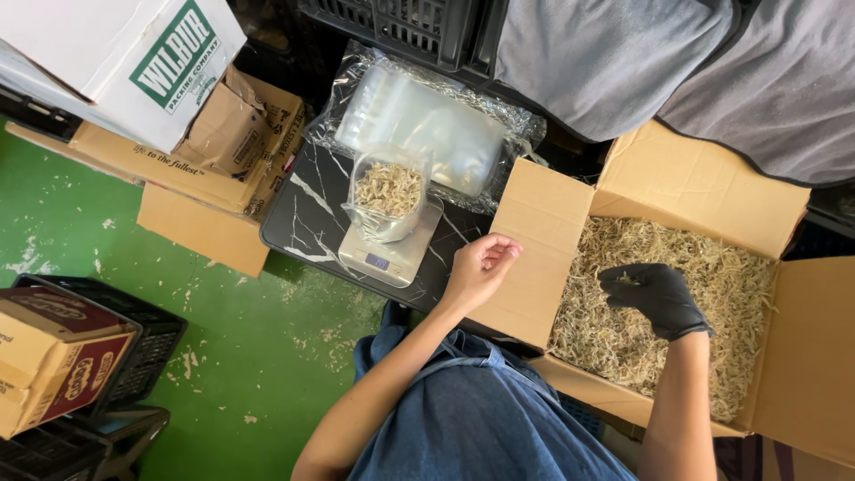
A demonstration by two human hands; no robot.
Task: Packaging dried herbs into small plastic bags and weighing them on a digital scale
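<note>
Dried small fish [641, 312] fill the open cardboard box [704, 191] at the person's right, and more sit in a clear pouch [387, 191] standing on a small digital scale [389, 254] on the dark marbled worktop [307, 218]. From the head camera, the right hand [655, 297], in a black glove, pinches a small tuft above the box; the bare left hand [481, 263] hovers loosely curled and empty near the scale. Small pinches suit fine weighing, dropped straight into the pouch mouth with the display unobstructed.
</note>
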